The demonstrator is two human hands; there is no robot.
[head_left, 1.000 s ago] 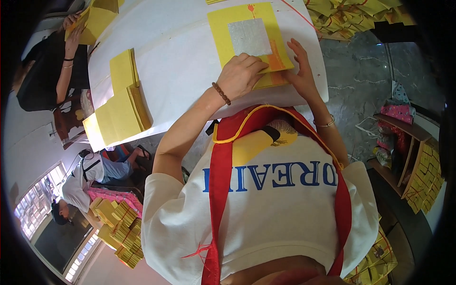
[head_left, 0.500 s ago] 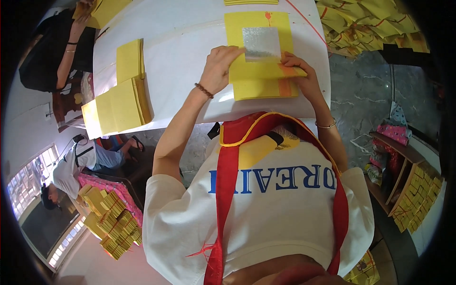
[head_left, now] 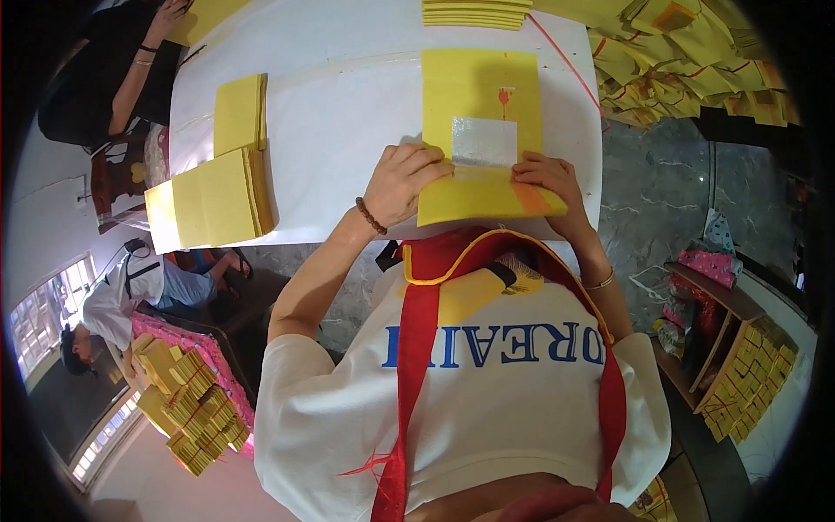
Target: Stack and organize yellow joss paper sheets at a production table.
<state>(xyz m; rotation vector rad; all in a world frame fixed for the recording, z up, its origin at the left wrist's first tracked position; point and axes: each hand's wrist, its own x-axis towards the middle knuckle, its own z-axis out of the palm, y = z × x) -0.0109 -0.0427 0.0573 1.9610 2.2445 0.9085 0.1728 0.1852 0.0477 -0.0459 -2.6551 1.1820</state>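
Observation:
On the white table, close to its near edge, lies yellow paper (head_left: pixel 483 74) with a silver foil square (head_left: pixel 484 142) and a small red mark. Its near part is folded up into a flap (head_left: pixel 487 198) with an orange band at the right, covering the foil's lower edge. My left hand (head_left: pixel 405 184), a brown bead bracelet at its wrist, grips the left end of this fold with curled fingers. At the right end, my right hand (head_left: pixel 557 190) holds the flap, fingers on top; its thumb is hidden.
Folded yellow paper stacks (head_left: pixel 213 196) lie at the table's left, and another stack (head_left: pixel 476 13) at its far edge. Red string (head_left: pixel 565 65) runs along the right. Tied yellow bundles (head_left: pixel 687 56) are heaped beyond. Two other people (head_left: pixel 104 70) are at the left, one handling yellow paper.
Both hands have drawn the yellow paper toward me, nearer the table edge. The foil square sits lower in view, and the paper strip seen under the flap is now out of sight.

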